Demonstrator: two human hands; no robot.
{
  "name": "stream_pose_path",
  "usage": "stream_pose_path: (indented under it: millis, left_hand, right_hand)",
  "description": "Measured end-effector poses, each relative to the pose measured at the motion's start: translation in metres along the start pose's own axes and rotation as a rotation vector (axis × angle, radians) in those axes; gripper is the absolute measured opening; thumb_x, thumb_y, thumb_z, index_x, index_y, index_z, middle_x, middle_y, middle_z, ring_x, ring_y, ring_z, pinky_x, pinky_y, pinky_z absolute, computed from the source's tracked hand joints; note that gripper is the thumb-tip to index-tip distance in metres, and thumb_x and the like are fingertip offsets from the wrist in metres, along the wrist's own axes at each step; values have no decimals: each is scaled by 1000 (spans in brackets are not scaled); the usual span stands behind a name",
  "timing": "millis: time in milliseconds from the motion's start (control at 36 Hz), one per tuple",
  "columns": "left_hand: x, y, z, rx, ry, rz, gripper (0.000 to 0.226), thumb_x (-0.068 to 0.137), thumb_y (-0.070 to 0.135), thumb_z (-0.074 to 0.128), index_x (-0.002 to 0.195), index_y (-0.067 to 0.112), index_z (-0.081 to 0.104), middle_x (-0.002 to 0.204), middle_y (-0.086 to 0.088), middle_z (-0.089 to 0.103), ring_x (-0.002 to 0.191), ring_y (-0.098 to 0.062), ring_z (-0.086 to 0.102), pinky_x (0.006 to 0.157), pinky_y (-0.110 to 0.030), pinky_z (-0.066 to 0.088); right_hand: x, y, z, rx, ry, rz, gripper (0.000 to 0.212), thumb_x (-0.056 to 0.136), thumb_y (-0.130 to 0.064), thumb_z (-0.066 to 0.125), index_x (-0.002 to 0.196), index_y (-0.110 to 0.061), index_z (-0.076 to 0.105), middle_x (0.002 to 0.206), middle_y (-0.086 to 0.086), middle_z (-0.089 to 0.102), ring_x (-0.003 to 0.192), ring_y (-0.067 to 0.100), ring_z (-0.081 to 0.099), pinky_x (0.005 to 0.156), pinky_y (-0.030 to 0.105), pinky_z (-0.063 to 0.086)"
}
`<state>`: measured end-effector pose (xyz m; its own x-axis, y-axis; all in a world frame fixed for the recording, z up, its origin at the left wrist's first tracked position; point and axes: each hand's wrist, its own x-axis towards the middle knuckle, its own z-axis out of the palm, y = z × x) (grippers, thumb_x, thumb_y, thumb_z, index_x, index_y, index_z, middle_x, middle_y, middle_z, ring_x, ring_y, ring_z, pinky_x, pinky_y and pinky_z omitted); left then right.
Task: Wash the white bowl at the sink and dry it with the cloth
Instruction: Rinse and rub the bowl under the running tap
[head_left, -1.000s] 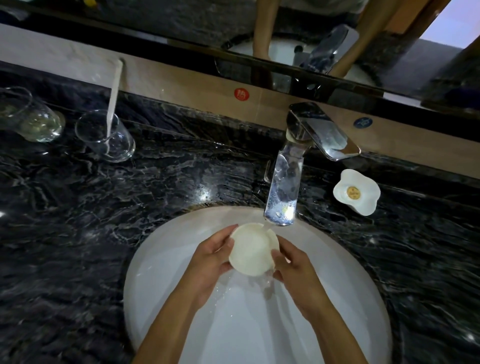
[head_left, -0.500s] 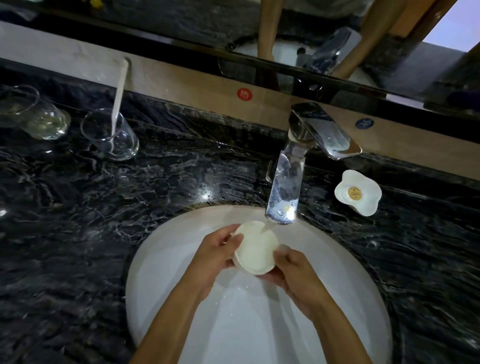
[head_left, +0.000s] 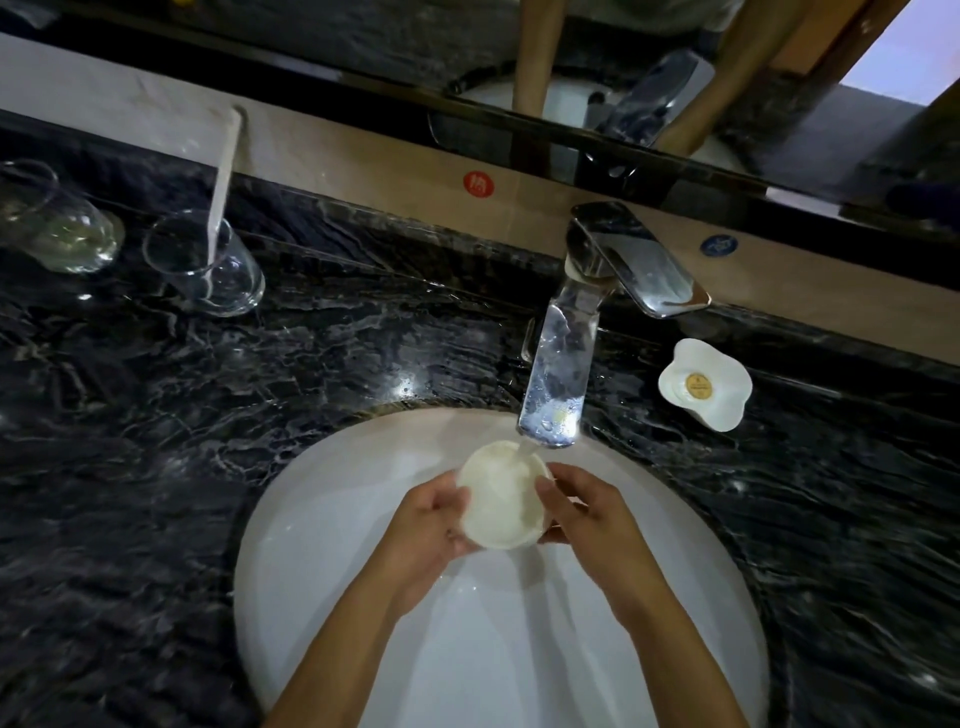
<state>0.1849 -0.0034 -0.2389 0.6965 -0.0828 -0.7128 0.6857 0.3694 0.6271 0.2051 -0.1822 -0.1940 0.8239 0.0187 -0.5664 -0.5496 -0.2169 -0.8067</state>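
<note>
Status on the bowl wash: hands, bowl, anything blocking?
Left hand and right hand both grip the bowl. Bowl over the sink, under the running tap. No cloth in view. Nothing blocking.

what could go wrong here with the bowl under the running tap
The wet white bowl is held only at its rim by the left hand and right hand, so it might slip and knock against the sink. The stream from the faucet hits the bowl's far edge and could splash onto the dark countertop.
</note>
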Motion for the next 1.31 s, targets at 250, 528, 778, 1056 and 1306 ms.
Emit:
stream_pose_path:
  millis: [250,528,778,1056,1306]
  left_hand:
    - [-5,15,-2,-4,-24,46,28,96,13,63,124,14,66,110,-12,72,96,-22,73,75,-36,59]
    - [-12,11,-14,-40,-82,97,34,94,5,62,126,14,68,129,-18,67,113,-30,68,84,-39,59]
    - [-24,2,-9,-103,-95,80,32,100,7,53,130,11,64,125,-11,72,116,-30,68,88,-42,58]
    - [-38,13,-1,-112,-41,71,29,100,6,54,125,11,67,124,-13,72,115,-32,68,85,-41,60]
    - [-47,24,4,-127,-6,71,27,100,5,54,122,11,68,119,-11,75,110,-30,71,79,-36,62]
  right_hand:
    - [4,9,-4,172,-111,206,28,106,-12,43,108,0,68,103,16,75,94,27,74,78,35,61]
    - [-12,3,-13,116,-41,101,22,99,-18,57,111,-25,73,107,-5,76,105,17,69,91,35,57]
    - [-55,-95,-37,102,113,-335,29,98,-26,49,94,-10,73,82,8,74,77,18,67,77,37,50]
    - [-59,-176,-32,177,106,-418,44,103,-32,46,68,-11,63,57,7,59,55,15,54,53,18,44]
    - [-54,-157,-33,130,186,-373,47,103,-28,49,60,-13,59,53,8,55,53,21,53,66,37,46]
